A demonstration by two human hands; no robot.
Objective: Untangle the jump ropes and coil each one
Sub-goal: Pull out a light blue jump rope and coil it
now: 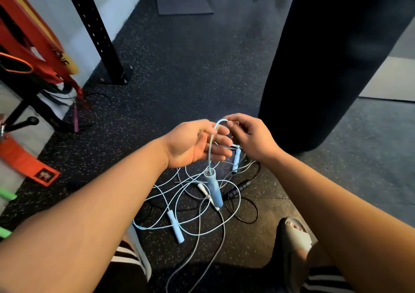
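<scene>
Untangling jump ropes on a speckled rubber floor [179, 67]. The right hand [251, 135] pinches a pale blue cord [210, 145] at the top of its arc. The cord then drops across the nearly straight fingers of the left hand [195, 144]; whether that thumb presses it cannot be told. 1 hanging blue handle [214, 189] dangles from this cord above the tangle [193, 205], which lies on the floor below both hands, near a sandalled foot [294, 236]. The tangle shows a floor blue handle [176, 227], a black handle [238, 188] and thin pale and black cords crossing one another. Judging by its springy arc, the cord is light, slick and semi-stiff, so it will likely keep its loops and snag at crossings. The handles look heavier and easier to grip, so drawing each rope out handle first seems the sounder hold.
</scene>
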